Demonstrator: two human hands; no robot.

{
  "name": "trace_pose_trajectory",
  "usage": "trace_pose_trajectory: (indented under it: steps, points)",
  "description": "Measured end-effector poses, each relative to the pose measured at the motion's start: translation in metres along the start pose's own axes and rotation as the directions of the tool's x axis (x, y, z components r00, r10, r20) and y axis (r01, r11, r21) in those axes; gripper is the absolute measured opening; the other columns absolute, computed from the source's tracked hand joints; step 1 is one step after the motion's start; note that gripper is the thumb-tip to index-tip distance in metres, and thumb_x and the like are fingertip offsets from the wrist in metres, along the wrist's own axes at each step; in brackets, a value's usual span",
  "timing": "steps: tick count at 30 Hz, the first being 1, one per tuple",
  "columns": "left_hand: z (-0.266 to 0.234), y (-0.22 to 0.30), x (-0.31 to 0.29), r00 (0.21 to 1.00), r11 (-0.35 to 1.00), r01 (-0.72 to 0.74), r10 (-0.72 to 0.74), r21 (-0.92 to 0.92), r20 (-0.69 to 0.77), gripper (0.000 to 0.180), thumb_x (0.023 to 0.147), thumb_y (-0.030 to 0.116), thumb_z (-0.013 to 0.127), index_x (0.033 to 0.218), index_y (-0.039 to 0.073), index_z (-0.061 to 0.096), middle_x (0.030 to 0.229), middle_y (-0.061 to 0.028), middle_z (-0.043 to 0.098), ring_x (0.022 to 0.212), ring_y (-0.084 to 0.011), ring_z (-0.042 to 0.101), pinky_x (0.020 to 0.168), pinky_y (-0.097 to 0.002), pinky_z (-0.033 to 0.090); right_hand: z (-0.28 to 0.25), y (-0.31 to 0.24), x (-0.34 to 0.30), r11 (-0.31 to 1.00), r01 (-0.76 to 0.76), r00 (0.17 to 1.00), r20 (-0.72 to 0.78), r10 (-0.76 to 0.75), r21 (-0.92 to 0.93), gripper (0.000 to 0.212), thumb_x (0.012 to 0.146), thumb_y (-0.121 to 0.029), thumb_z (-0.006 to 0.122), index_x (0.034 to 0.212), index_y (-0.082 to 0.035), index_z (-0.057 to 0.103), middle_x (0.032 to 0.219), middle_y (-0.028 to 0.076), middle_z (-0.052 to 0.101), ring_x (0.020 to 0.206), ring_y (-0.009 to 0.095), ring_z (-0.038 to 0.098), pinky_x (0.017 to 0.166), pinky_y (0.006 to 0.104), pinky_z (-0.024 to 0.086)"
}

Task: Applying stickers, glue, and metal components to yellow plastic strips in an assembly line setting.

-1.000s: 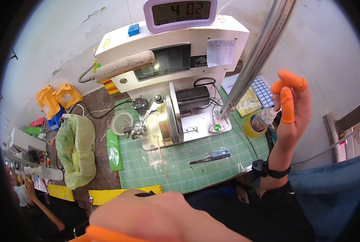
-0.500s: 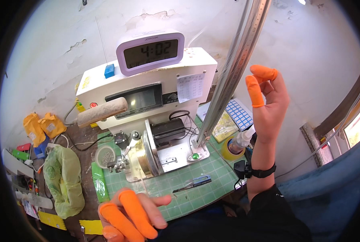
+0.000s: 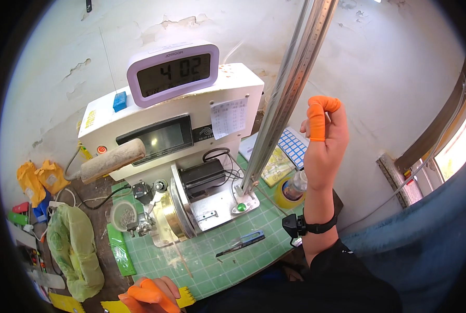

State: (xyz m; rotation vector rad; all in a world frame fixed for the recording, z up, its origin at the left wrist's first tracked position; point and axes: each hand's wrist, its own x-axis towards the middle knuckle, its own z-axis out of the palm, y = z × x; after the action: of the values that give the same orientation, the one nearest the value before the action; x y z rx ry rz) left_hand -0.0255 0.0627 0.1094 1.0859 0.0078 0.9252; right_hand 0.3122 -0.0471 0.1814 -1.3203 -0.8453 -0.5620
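White bench machine point(image 3: 200, 110), 9 o'clock. Right hand point(image 3: 327, 143), 3 o'clock: orange-capped fingertips together; cannot tell whether gripping anything. Left hand point(image 3: 152, 296), 7 o'clock: fingers curled, closure unclear, beside yellow strip point(image 3: 187, 297). Clear bottle point(image 3: 297, 183), 4 o'clock, below right hand.

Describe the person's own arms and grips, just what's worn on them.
Right grip: orange finger covers, smooth and snug. Around that wrist: a black strap with a black boxy device. Higher up, a black sleeve bears a small white mark. Left grip: matching orange covers; its wrist can't be made out.
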Motion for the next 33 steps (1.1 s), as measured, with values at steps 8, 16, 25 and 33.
trace_pose_trajectory:
  steps: [8, 16, 25, 33]
  points:
    - [-0.004, -0.002, 0.0, 1.0, 1.0, 0.011, -0.011, 0.002, -0.023, 0.065, 0.11, 0.055, 0.031, 0.111, 0.006, 0.074, 0.067, -0.0037, 0.054, 0.058, -0.0155, 0.044, 0.065, -0.0337, 0.038, 0.002, 0.002, 0.01, 0.998, 0.002, 0.998, 0.064, 0.002, -0.064, 0.008, 0.098, -0.005, 0.066, 0.103, -0.001, 0.062, 0.092, 0.001, 0.063, 0.078, 0.007, 0.054, 0.071, 0.0224, 0.045]
    - [-0.005, -0.011, -0.001, 0.989, 0.989, 0.146, -0.146, -0.009, 0.027, 0.063, 0.11, 0.049, 0.035, 0.106, -0.002, 0.073, 0.066, -0.0043, 0.054, 0.059, -0.016, 0.046, 0.066, -0.0349, 0.04, -0.001, -0.006, 0.001, 0.999, -0.044, 0.999, 0.016, 0.044, 0.002, 0.004, 0.099, -0.003, 0.064, 0.101, 0.0, 0.063, 0.091, 0.001, 0.062, 0.082, 0.008, 0.059, 0.078, 0.0235, 0.049]
    - [-0.005, -0.012, 0.002, 0.99, 0.99, 0.137, -0.137, 0.011, 0.014, 0.062, 0.11, 0.048, 0.036, 0.101, -0.002, 0.072, 0.065, -0.0036, 0.052, 0.057, -0.0149, 0.044, 0.065, -0.0343, 0.04, -0.022, -0.004, -0.031, 0.896, -0.245, 0.968, 0.15, 0.202, 0.371, 0.007, 0.101, -0.005, 0.063, 0.104, 0.0, 0.061, 0.091, 0.001, 0.059, 0.069, 0.007, 0.049, 0.063, 0.0224, 0.039]
    - [-0.004, -0.01, 0.004, 0.99, 0.988, 0.137, -0.14, 0.078, 0.035, 0.061, 0.111, 0.046, 0.034, 0.106, -0.001, 0.072, 0.068, -0.0036, 0.051, 0.057, -0.0136, 0.042, 0.061, -0.0308, 0.036, -0.04, 0.0, -0.05, 0.832, -0.277, 0.96, 0.171, 0.221, 0.48, 0.008, 0.101, -0.006, 0.063, 0.104, 0.001, 0.059, 0.089, 0.003, 0.057, 0.066, 0.007, 0.046, 0.06, 0.0226, 0.038]
